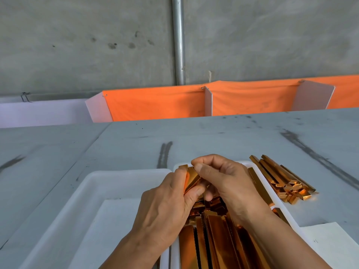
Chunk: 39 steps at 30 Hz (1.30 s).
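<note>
Both hands work one shiny copper-coloured card strip (192,179) above a white tray (260,173). My left hand (165,206) grips the strip's near part between thumb and curled fingers. My right hand (223,183) pinches its far end with thumb and forefinger. The strip looks bent or folded between the hands. Under the hands, the tray holds several more flat copper strips (213,239). Part of the held strip is hidden by my fingers.
A second white tray (101,183) lies at the left with a grey sheet (108,230) in it. A pile of folded copper strips (281,179) sits on the grey table (213,136) right of the trays. An orange cloth barrier (159,105) runs along the table's far edge.
</note>
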### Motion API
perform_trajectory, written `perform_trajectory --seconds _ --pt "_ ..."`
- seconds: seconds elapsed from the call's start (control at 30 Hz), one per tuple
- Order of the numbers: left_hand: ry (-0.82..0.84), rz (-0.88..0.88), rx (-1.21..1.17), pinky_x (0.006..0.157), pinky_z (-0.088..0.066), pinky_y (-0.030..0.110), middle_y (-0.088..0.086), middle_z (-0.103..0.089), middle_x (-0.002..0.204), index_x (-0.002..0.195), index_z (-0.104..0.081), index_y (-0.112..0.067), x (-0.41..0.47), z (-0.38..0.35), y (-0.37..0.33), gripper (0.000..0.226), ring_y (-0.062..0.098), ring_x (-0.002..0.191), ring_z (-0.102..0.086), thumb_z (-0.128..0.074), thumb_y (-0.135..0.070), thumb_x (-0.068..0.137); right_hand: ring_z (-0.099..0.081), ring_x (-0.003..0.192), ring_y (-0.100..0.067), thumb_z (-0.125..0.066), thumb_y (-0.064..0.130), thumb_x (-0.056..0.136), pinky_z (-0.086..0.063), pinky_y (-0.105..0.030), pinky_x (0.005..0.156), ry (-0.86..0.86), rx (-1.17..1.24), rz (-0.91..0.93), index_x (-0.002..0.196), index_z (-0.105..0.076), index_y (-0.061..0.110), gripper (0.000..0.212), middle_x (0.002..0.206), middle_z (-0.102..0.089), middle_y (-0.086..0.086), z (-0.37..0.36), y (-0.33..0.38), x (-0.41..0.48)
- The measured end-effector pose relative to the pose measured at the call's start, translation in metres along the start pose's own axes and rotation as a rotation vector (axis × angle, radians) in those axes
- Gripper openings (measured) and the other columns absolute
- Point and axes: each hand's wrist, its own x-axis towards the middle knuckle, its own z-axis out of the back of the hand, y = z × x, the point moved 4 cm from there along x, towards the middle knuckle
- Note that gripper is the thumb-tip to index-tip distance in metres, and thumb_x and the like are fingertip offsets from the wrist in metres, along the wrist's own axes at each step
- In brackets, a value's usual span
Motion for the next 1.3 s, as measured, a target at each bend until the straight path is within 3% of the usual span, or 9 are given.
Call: perform_trajectory --seconds 0.13,0.27,0.33,0.5,0.67,0.77,1.07,1.3 --pt "0.003 -0.011 -0.055 0.059 -0.05 0.019 -0.015 -0.05 0.083 0.109 -0.033 -0.038 -0.0008 0.0004 -0.0019 0.054 0.004 0.07 -0.057 -0.005 -0.078 0.087 -0.054 0.048 -0.017 -0.069 0.026 0.09 -0.049 -0.022 0.052 0.001 0.019 -0.017 0.086 -0.075 0.026 0.007 0.071 -0.07 -0.013 0.0012 -0.0004 0.0013" --pt "-0.009 -0.027 -0.045 0.055 -0.046 0.016 -0.015 -0.051 0.08 0.106 -0.032 -0.04 -0.0016 0.0019 -0.0034 0.056 0.003 0.067 -0.056 0.002 -0.08 0.084 -0.053 0.046 -0.017 -0.069 0.019 0.09 -0.049 -0.023 0.049 0.012 0.043 -0.025 0.082 -0.074 0.021 0.01 0.07 -0.068 -0.016 0.0022 -0.0001 0.0022" --pt "-0.002 -0.021 -0.058 0.055 -0.044 0.014 -0.016 -0.051 0.08 0.105 -0.031 -0.041 -0.0014 0.0021 -0.0036 0.057 0.002 0.068 -0.056 0.003 -0.081 0.083 -0.054 0.046 -0.018 -0.071 0.026 0.086 -0.05 -0.024 0.05 0.027 0.06 -0.023 0.082 -0.074 0.019 0.008 0.071 -0.068 -0.018 0.0019 0.0011 0.0018" --pt "0.002 -0.007 -0.062 0.053 -0.041 0.013 -0.015 -0.049 0.077 0.103 -0.031 -0.04 -0.0011 0.0002 -0.0015 0.059 0.004 0.066 -0.056 0.004 -0.083 0.081 -0.057 0.05 -0.018 -0.074 0.047 0.07 -0.051 -0.023 0.052 0.06 0.051 -0.007 0.082 -0.074 0.017 0.033 0.072 -0.07 -0.018 0.0014 0.0035 -0.0004" --pt "0.031 0.01 -0.112 0.062 -0.053 0.027 -0.013 -0.054 0.084 0.109 -0.037 -0.037 -0.0011 -0.0033 -0.0005 0.056 0.005 0.072 -0.059 -0.008 -0.079 0.086 -0.057 0.046 -0.016 -0.076 0.031 0.076 -0.051 -0.022 0.049 0.037 0.02 -0.011 0.079 -0.073 0.016 0.016 0.066 -0.068 -0.009 0.0012 0.0024 0.0005" --pt "0.019 -0.013 -0.072 0.058 -0.052 0.025 -0.013 -0.051 0.078 0.107 -0.036 -0.038 -0.0015 -0.0023 -0.0018 0.051 0.005 0.067 -0.057 -0.009 -0.077 0.088 -0.055 0.045 -0.016 -0.072 0.019 0.086 -0.05 -0.022 0.048 0.015 0.003 -0.012 0.077 -0.073 0.016 0.01 0.065 -0.067 -0.011 0.0021 0.0015 0.0004" --pt "0.019 -0.035 -0.082 0.058 -0.049 0.019 -0.016 -0.051 0.08 0.109 -0.036 -0.037 -0.0018 0.0004 -0.0051 0.052 0.003 0.07 -0.057 -0.008 -0.075 0.089 -0.051 0.042 -0.014 -0.065 0.014 0.092 -0.046 -0.022 0.043 0.018 0.154 -0.089 0.075 -0.069 0.009 0.017 0.067 -0.065 -0.015 0.0006 0.0018 -0.0003" --pt "0.006 -0.031 -0.09 0.055 -0.046 0.014 -0.016 -0.049 0.076 0.108 -0.037 -0.039 -0.0021 0.0005 -0.0055 0.053 0.003 0.067 -0.056 -0.008 -0.078 0.087 -0.049 0.041 -0.015 -0.068 0.014 0.09 -0.044 -0.023 0.043 0.003 0.133 -0.076 0.074 -0.071 0.018 0.016 0.067 -0.064 -0.014 0.0 0.0023 -0.0004"
